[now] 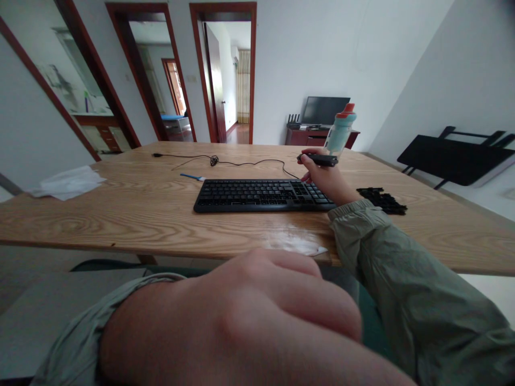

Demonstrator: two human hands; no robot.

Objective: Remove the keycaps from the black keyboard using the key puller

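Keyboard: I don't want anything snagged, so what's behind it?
Behind the keyboard are a black cable, a blue stick and a bottle. The right hand covers the keyboard's far right corner, hiding what's just behind.

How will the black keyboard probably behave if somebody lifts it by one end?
The keyboard may flex slightly, being long and thin. It seems unlikely to roll, since it lies flat on the table. The cord looks floppy, judging by its curves and tangle, so it would probably trail.
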